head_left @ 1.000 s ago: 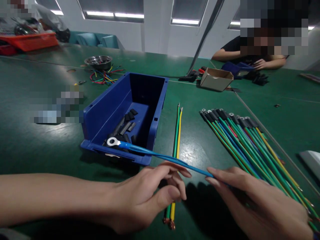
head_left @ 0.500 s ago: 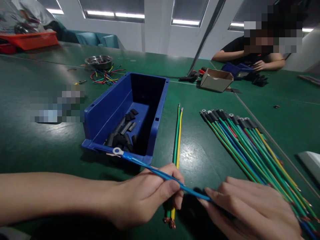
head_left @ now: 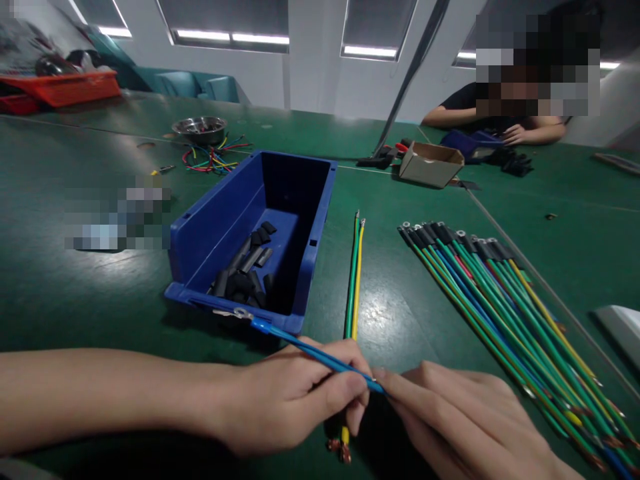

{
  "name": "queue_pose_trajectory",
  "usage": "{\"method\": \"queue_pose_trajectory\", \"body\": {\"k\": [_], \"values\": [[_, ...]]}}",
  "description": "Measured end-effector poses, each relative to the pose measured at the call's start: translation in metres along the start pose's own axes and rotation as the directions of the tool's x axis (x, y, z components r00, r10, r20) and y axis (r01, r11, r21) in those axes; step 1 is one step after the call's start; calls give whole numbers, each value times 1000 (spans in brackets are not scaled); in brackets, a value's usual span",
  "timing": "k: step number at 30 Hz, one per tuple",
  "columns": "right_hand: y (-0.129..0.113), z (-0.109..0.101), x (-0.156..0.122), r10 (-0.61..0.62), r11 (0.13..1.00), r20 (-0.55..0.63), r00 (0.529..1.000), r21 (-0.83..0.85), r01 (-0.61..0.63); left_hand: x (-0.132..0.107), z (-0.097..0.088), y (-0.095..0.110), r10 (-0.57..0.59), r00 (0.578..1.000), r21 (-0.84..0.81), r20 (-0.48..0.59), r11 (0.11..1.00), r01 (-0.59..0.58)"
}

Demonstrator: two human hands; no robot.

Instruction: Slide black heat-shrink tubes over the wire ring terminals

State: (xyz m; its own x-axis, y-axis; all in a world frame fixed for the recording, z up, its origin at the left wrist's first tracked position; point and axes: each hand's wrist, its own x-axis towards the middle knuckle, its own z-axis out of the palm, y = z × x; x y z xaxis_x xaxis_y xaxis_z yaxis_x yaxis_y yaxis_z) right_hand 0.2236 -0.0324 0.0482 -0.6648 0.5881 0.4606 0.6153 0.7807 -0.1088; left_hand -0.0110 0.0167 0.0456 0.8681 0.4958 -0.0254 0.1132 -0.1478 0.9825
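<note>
A blue cable with a ring terminal at its far end slants across the front of the scene. My left hand pinches it between thumb and fingers. Close by on the right, my right hand has its fingers closed on the cable's near end, which they hide. Beneath my left hand lie a green cable and a yellow cable, with bare copper at their near ends. The ring terminal is in front of a blue bin, which holds several short black sleeves.
Many cables with black sleeves and ring terminals lie fanned at right. A metal bowl, thin wires, a cardboard box and a black stand are farther back. Another person sits across the table.
My right hand has slid left along the blue cable, close to my left hand. The ring terminal has dipped slightly and turned.
</note>
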Motion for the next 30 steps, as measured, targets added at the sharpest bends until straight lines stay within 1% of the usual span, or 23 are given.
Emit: {"method": "queue_pose_trajectory", "body": {"k": [6, 8, 11, 15, 19, 24, 30], "values": [[-1, -4, 3, 43, 999, -97, 994, 2, -43, -1, 0, -2, 36, 999, -42, -13, 998, -36], [0, -4, 4, 51, 999, -115, 992, -8, -52, -2, 0, -3, 65, 998, -72, -23, 995, -66], [1, -6, 7, 58, 997, -133, 989, -34, -63, -4, -1, -4, 60, 998, -105, -11, 993, -61], [1, -6, 9, 61, 996, -151, 987, -60, -71, -6, -4, -1, 9, 999, -11, 32, 1000, -8], [1, -3, 7, 67, 997, -135, 989, -27, -71, -4, -6, 3, -14, 999, 57, 49, 998, 11], [1, -1, 4, 26, 999, -88, 996, -26, -28, 1, -6, 5, -39, 997, 32, 65, 999, 37], [-2, -3, 4, 45, 999, -74, 996, -5, -46, -1, -3, 2, 36, 997, 177, 72, 983, -48]]}}
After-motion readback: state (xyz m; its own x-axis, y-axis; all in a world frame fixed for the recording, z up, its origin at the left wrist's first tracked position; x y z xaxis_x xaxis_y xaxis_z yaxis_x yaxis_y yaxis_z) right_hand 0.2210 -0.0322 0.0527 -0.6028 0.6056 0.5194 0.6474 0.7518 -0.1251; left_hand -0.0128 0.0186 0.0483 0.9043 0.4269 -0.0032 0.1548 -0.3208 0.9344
